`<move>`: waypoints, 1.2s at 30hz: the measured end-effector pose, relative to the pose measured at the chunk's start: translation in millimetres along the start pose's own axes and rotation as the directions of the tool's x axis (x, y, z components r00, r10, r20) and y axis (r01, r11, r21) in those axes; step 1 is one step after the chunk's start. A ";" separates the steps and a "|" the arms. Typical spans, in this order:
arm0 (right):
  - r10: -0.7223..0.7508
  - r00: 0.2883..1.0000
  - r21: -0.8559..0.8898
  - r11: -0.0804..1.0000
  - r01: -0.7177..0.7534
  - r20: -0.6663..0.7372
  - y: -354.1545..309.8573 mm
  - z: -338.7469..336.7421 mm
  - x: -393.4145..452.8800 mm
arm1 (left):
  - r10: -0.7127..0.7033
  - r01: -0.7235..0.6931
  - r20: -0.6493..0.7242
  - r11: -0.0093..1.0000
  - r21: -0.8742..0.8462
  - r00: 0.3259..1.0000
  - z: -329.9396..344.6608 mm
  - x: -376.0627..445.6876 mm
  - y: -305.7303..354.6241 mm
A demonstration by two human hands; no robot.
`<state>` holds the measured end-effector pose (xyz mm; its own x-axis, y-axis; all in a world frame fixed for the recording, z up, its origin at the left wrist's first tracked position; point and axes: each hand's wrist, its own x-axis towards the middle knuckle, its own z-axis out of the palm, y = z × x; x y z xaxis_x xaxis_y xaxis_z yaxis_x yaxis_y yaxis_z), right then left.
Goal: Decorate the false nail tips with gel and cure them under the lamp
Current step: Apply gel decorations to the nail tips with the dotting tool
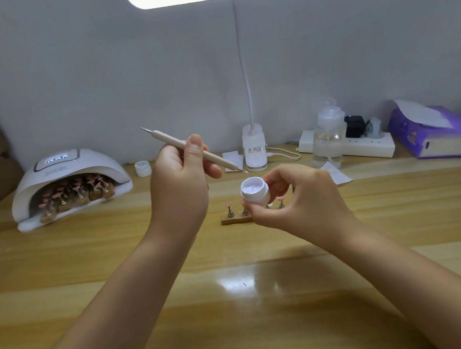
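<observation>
Above the desk's [91, 256] centre, the left hand [178, 188] pinches a dotting pen [189, 150]; right-hand [296, 197] fingers [277, 180] grip an open gel pot [254, 191]. Dip lightly, taking little gel. Nail tips [229, 206] stand just beyond; curing lamp [69, 184] far left, grey wall behind.

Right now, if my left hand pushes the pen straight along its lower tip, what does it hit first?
Probably the open white jar in your right hand; the pen in the left hand aims near its rim, though depth is unclear.
</observation>
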<state>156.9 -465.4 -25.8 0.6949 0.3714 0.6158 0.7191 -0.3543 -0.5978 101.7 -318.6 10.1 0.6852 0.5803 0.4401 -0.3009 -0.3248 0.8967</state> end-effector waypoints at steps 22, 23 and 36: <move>0.153 0.988 0.120 0.981 -0.154 0.012 2.5 1.0 1.3 | 0.079 -0.070 0.090 0.992 -0.110 0.993 -1.5 -2.8 -8.4; 0.154 0.988 0.123 0.980 -0.154 0.007 2.8 1.1 1.6 | 0.070 -0.060 0.089 0.992 -0.111 0.994 -1.1 -3.3 -9.4; 0.156 0.988 0.102 0.983 -0.155 -0.010 2.7 -3.3 4.1 | -0.337 0.354 0.115 0.842 -0.407 0.934 3.6 -1.7 -7.9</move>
<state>161.7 -467.7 -23.1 0.7988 0.3032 0.5195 0.5988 -0.3183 -0.7349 105.3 -319.7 2.1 0.8178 0.5662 0.1033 -0.2806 0.2355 0.9305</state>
